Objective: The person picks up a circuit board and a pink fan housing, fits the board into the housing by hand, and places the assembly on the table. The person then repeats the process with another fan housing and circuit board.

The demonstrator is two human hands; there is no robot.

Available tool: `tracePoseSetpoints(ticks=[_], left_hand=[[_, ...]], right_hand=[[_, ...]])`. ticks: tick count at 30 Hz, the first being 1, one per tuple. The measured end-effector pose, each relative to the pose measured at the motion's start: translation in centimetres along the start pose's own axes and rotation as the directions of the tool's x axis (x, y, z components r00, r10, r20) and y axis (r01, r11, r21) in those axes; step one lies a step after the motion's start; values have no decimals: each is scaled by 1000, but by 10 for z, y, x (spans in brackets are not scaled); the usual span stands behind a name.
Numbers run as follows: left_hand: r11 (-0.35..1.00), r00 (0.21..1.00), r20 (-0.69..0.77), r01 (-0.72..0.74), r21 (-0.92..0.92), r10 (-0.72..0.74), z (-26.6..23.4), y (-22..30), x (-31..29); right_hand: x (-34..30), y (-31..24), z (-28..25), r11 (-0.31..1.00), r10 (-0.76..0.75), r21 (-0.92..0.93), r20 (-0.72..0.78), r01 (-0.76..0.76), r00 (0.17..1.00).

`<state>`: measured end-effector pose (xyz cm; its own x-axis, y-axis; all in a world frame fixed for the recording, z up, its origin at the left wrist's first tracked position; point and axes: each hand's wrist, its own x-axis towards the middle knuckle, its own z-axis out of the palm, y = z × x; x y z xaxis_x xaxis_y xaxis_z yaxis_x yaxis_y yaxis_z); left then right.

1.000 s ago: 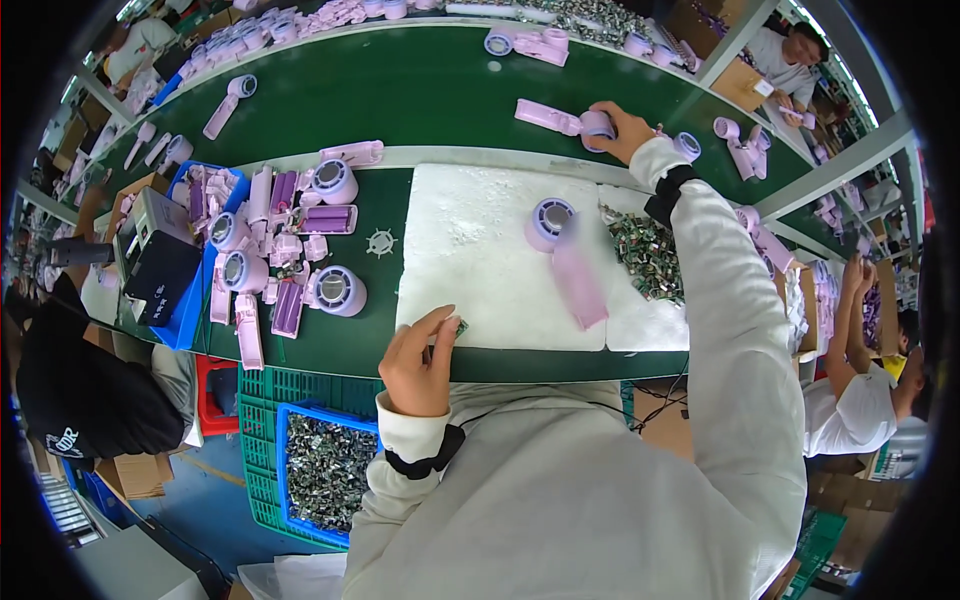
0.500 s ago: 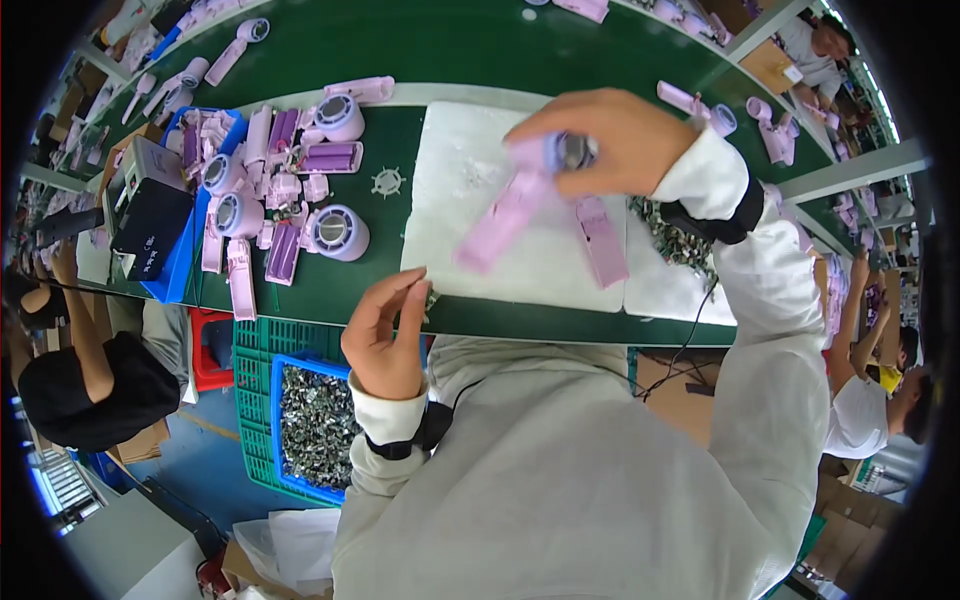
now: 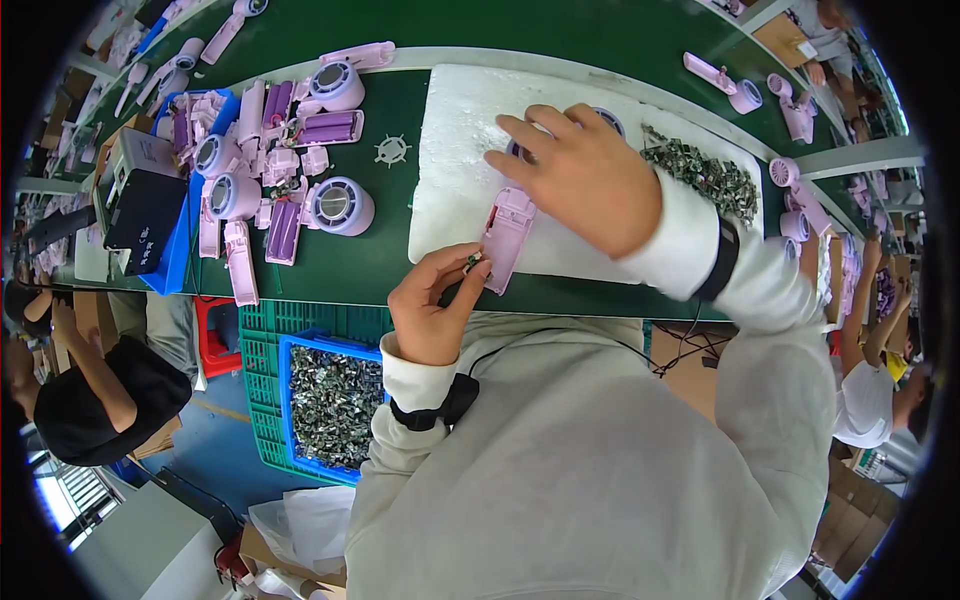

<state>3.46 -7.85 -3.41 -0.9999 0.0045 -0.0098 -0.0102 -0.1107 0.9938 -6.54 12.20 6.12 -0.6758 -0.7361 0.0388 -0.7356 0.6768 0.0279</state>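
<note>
My left hand (image 3: 435,300) is closed in a pinch on a small green circuit board (image 3: 472,262), just beside the lower part of a pink handle shell (image 3: 508,235). That shell lies on a white foam board (image 3: 455,215), with its upper end running toward my right hand. Over the foam my right hand (image 3: 590,180) is spread, its fingers apart. Past its knuckles shows a lavender fan head ring (image 3: 607,118); another dark-rimmed round edge appears between the fingers. Most of both round parts is hidden by the hand.
Several small circuit boards (image 3: 710,180) are heaped on the foam's right side. Lavender fan heads (image 3: 342,206), pink shells and purple cells cluster at left, by a blue bin (image 3: 178,265). A blue tray (image 3: 287,400) of small parts sits below the table edge. Other people work at both sides.
My right hand has lowered the pink fan piece onto the foam and spread its fingers. My left hand has moved right, bringing the small circuit board beside the shell.
</note>
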Motion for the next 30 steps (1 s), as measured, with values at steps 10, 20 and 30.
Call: tracePoseSetpoints(ticks=[10, 20, 30], left_hand=[[982, 985, 123, -134, 136, 117, -4, 0, 5], [992, 940, 338, -82, 100, 44, -4, 7, -1], [993, 997, 79, 17, -117, -7, 2, 6, 19]], right_hand=[[-12, -20, 38, 986, -42, 157, -40, 48, 998], [-33, -30, 43, 777, 266, 615, -127, -135, 956], [-36, -23, 49, 787, 219, 616, -226, -35, 949]])
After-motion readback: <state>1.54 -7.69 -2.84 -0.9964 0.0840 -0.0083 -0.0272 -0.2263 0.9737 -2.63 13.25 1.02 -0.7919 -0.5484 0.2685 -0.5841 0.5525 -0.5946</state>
